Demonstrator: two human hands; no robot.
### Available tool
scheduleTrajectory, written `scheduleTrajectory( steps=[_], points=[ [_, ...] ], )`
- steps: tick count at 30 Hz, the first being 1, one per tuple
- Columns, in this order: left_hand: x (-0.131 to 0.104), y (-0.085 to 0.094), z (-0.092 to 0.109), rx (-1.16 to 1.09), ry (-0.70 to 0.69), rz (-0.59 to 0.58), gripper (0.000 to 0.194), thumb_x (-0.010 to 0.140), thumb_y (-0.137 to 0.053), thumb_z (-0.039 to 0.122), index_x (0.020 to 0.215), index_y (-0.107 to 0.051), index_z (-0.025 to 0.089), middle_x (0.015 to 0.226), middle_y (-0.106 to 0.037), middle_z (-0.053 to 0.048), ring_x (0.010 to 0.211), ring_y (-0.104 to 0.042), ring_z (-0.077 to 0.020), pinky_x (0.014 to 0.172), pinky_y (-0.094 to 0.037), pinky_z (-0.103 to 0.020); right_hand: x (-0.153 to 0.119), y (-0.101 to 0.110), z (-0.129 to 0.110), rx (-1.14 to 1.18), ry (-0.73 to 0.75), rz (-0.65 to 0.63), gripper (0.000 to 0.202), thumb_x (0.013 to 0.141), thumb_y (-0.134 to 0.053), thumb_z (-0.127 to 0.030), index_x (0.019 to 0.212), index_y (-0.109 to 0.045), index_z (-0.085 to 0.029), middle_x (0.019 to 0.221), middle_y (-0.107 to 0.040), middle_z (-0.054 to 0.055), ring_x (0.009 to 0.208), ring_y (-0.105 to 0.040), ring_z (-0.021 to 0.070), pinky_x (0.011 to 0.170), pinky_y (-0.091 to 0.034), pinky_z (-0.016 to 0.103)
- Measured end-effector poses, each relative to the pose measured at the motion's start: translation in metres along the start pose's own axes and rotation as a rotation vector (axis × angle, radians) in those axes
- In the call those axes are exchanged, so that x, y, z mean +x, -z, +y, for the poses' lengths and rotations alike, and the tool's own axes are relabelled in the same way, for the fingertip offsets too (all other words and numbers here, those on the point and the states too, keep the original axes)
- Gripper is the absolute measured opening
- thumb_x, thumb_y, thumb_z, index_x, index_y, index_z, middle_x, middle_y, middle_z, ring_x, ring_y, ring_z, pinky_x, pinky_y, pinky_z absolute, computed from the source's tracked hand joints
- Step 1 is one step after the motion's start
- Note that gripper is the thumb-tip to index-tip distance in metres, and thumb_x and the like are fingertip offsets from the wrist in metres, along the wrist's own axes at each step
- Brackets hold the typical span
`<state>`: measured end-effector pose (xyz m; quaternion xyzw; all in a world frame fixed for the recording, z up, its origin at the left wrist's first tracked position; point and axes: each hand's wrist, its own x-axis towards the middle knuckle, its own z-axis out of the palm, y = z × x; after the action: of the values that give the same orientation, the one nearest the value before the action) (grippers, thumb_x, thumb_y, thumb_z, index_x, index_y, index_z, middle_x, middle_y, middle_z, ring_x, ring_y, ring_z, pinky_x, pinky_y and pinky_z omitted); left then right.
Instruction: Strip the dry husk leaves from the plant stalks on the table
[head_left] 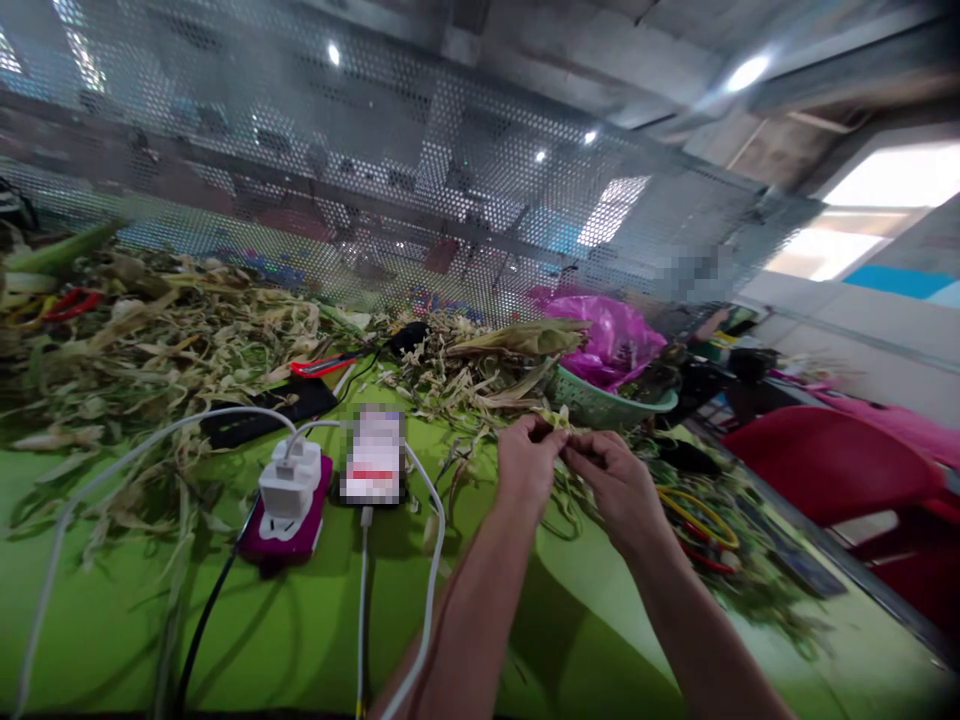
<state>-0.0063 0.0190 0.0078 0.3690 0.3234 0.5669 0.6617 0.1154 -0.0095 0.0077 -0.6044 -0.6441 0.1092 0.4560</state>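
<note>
My left hand (pixel 529 462) and my right hand (pixel 616 482) meet over the green table, fingers pinched close together. Between the fingertips is a small pale yellow-green flower-like piece (pixel 556 418), apparently of husk; both hands seem to grip it, though the fingers partly hide it. Thin green strips (pixel 564 512) lie on the table just under the hands. Right behind them is a light green plastic basket (pixel 619 408) with a shiny purple plastic bag (pixel 604 340) in it. A large dry husk (pixel 517 342) leans near the basket's left rim.
A phone (pixel 373 455) with a white cable and a magenta power strip (pixel 281 535) with white chargers stand left of my arms. Dry husk strips (pixel 172 340) cover the table's back left. A perforated metal screen (pixel 375 170) rises behind. A red chair (pixel 832 465) is at right.
</note>
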Motion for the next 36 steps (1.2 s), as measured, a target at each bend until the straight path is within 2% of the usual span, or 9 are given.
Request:
scheduleTrajectory(
  steps=[11, 20, 29, 36],
  points=[
    [0.005, 0.001, -0.008, 0.018, -0.046, 0.016, 0.009, 0.069, -0.064, 0.018, 0.063, -0.057, 0.015, 0.061, -0.053, 0.003, 0.059, -0.044, -0.0106, 0.06, -0.036, -0.024, 0.0, 0.003, -0.004, -0.116, 0.087, -0.024, 0.017, 0.075, -0.063, -0.035, 0.065, -0.06, -0.021, 0.075, -0.052, 0.002, 0.074, -0.052, 0.0199, 0.069, -0.04, 0.034],
    [0.004, 0.002, 0.0, -0.023, -0.027, 0.084, 0.013, 0.069, -0.064, 0.015, 0.059, -0.056, 0.014, 0.056, -0.05, 0.004, 0.056, -0.041, -0.0092, 0.058, -0.032, -0.023, -0.006, 0.002, -0.007, -0.19, 0.126, -0.039, 0.016, 0.076, -0.061, -0.035, 0.068, -0.062, -0.02, 0.077, -0.055, 0.004, 0.074, -0.052, 0.0205, 0.068, -0.04, 0.034],
    [0.005, 0.003, -0.005, -0.1, -0.007, 0.056, 0.004, 0.067, -0.065, 0.014, 0.066, -0.062, 0.012, 0.059, -0.055, 0.002, 0.057, -0.044, -0.0096, 0.061, -0.035, -0.024, -0.012, 0.009, -0.006, -0.245, 0.187, -0.038, 0.021, 0.077, -0.062, -0.041, 0.071, -0.065, -0.021, 0.082, -0.058, 0.007, 0.084, -0.054, 0.0247, 0.078, -0.041, 0.039],
    [0.005, 0.004, -0.004, -0.074, -0.01, 0.025, 0.009, 0.068, -0.066, 0.019, 0.064, -0.059, 0.013, 0.058, -0.051, 0.003, 0.057, -0.041, -0.0092, 0.06, -0.032, -0.024, -0.016, 0.016, -0.004, -0.244, 0.219, -0.076, 0.021, 0.08, -0.062, -0.041, 0.074, -0.065, -0.022, 0.086, -0.059, 0.007, 0.087, -0.055, 0.0245, 0.08, -0.041, 0.038]
  ],
)
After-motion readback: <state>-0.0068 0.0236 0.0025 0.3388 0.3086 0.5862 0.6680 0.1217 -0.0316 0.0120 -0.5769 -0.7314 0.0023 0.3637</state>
